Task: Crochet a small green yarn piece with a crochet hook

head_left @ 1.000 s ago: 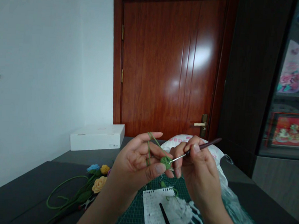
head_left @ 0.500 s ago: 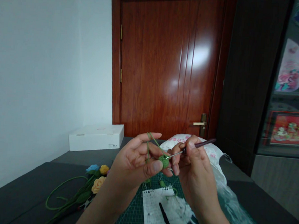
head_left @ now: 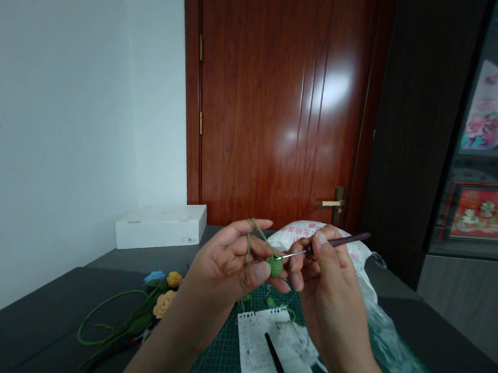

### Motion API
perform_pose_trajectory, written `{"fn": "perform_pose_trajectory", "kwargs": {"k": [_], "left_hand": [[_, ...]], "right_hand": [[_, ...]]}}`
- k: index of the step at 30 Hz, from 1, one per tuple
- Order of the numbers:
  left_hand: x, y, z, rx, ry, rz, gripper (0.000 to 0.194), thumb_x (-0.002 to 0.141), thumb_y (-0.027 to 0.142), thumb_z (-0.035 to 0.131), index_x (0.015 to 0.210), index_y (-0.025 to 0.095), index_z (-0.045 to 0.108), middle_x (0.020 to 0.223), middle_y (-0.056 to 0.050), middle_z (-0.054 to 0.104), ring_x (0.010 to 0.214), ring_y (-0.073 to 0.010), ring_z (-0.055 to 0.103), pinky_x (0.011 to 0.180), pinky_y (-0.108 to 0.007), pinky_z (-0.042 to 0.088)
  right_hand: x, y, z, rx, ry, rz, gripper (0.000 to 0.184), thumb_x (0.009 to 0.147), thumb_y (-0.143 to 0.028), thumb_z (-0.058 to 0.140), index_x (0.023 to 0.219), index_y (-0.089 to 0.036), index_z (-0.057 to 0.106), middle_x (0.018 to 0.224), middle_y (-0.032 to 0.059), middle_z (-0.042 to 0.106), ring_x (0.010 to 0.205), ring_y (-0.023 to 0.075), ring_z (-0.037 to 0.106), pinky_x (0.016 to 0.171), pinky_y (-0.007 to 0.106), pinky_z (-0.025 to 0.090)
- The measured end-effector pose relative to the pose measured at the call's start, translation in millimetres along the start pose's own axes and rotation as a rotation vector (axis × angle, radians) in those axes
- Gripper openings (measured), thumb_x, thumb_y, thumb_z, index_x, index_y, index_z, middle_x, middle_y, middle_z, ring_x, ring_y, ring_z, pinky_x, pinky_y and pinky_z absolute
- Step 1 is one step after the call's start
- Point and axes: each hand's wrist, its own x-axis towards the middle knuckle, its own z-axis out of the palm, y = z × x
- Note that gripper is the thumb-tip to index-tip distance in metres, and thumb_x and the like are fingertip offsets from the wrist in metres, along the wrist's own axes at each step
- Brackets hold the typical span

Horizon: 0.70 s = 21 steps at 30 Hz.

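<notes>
Between the thumb and fingers of my left hand (head_left: 237,265) is pinched a small round green crochet piece (head_left: 274,266). Green yarn (head_left: 259,231) loops over the raised index finger of that hand and runs down to the piece. My right hand (head_left: 332,272) grips a crochet hook (head_left: 347,239) by its dark purple handle. The hook's metal tip points left and meets the upper edge of the green piece. Whether a loop sits on the tip is too small to tell.
Below my hands lie a handwritten notepad sheet (head_left: 259,346), a black pen-like tool (head_left: 277,362) and white fluffy stuffing (head_left: 300,343) on a green cutting mat (head_left: 215,357). Crocheted flowers (head_left: 164,304) lie left, a white box (head_left: 161,226) behind. A white plastic bag (head_left: 361,262) stands at right.
My right hand and the crochet hook have shifted slightly right. The hook's tip stays at the green piece, which my left hand still pinches. The camera view has tilted down a little.
</notes>
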Motion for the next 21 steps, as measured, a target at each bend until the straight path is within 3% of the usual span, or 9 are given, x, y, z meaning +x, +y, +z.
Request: {"fn": "perform_pose_trajectory", "kwargs": {"k": [4,9,17,21], "left_hand": [[-1.1,1.2,0.3,-0.007,-0.002,-0.016,0.045,0.085,0.013,0.076,0.127,0.013,0.057,0.087,-0.005,0.073,0.075,-0.0187,0.075,0.071,-0.028,0.059],[-0.8,2.0,-0.1,-0.029,-0.02,-0.034,0.044,0.086,0.012,0.075,0.126,0.013,0.058,0.086,-0.005,0.074,0.07,-0.0177,0.075,0.068,-0.028,0.059],[-2.0,2.3,0.9,-0.013,-0.006,-0.041,0.041,0.086,0.014,0.076,0.124,0.012,0.059,0.085,-0.005,0.074,0.068,-0.0176,0.074,0.067,-0.029,0.059],[-2.5,2.8,1.7,-0.01,0.003,-0.034,0.04,0.086,0.014,0.076,0.124,0.013,0.061,0.084,-0.004,0.073,0.068,-0.0178,0.074,0.067,-0.029,0.059]], "right_hand": [[1.0,-0.7,-1.7,-0.01,-0.032,-0.019,0.023,0.1,-0.035,0.059,0.082,-0.025,0.049,0.061,-0.0062,0.061,0.048,0.0107,0.052,0.051,0.023,0.048],[6.9,-1.0,-12.6,-0.045,-0.171,-0.051,0.023,0.104,-0.038,0.052,0.086,-0.024,0.055,0.064,-0.0041,0.059,0.056,0.0128,0.055,0.052,0.024,0.046],[9.7,-12.3,-20.1,-0.233,-0.267,-0.29,0.016,0.102,-0.035,0.059,0.092,-0.023,0.059,0.071,-0.0029,0.061,0.058,0.0126,0.056,0.059,0.029,0.048],[7.3,-7.7,-14.9,-0.143,-0.2,-0.178,0.019,0.104,-0.034,0.055,0.088,-0.023,0.056,0.066,-0.0038,0.062,0.053,0.0122,0.056,0.056,0.027,0.049]]}}
